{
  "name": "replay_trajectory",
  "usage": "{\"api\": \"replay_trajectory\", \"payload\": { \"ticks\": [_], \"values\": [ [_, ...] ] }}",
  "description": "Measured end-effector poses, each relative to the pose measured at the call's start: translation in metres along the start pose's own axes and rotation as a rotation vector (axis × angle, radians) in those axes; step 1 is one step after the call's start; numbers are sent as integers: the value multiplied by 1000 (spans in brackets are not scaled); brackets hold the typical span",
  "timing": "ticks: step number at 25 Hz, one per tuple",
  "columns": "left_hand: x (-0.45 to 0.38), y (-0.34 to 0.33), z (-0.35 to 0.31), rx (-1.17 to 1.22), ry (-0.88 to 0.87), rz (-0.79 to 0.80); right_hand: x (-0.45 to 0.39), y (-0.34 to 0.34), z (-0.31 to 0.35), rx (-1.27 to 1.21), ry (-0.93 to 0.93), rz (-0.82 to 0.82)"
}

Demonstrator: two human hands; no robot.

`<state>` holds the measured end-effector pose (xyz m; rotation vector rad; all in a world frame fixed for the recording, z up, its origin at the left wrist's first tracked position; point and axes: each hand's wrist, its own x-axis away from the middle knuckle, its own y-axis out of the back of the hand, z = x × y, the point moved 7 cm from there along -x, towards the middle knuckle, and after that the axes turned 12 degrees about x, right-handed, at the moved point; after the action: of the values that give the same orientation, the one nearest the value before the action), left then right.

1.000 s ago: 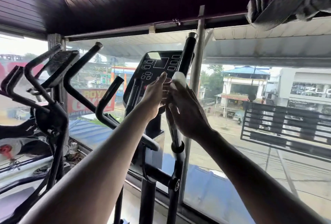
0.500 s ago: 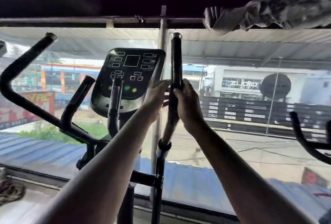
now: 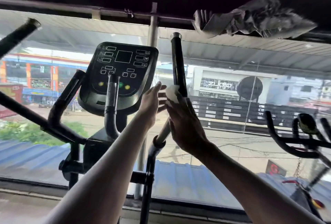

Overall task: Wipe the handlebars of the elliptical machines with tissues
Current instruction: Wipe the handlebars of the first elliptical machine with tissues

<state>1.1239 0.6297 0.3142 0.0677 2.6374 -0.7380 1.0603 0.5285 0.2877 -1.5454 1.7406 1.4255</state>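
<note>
White crumpled tissue point(image 3: 172, 93) sits at the fingertips of the right hand point(image 3: 186, 125), pressed against the black upright handlebar point(image 3: 177, 62) of the elliptical machine; whether the fingers curl round the bar cannot be told. Just beside it, the left hand point(image 3: 150, 105) is raised with straight, spread fingers, holding nothing. Left of the bar stands the black console panel point(image 3: 121, 73) with white outlined boxes and yellow and green dots. Beyond the glass window point(image 3: 232, 58), a shopfront sign reads "zudio" point(image 3: 220, 85). Grey cloth point(image 3: 254, 17) hangs overhead.
</note>
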Motion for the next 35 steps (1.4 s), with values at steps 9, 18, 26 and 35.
{"api": "replay_trajectory", "payload": {
  "ticks": [9, 18, 26, 35],
  "values": [
    [10, 5, 12, 30, -2, -10, 7, -8, 0, 138, 70, 12],
    [10, 16, 24, -20, 18, -42, 18, -17, -11, 26, 0, -2],
    [12, 18, 39, -7, 35, -82, -13, 45, -31, -189, -140, -308],
    [16, 39, 52, -50, 36, -97, 4, 17, -32, -189, -242, -331]
  ]
}}
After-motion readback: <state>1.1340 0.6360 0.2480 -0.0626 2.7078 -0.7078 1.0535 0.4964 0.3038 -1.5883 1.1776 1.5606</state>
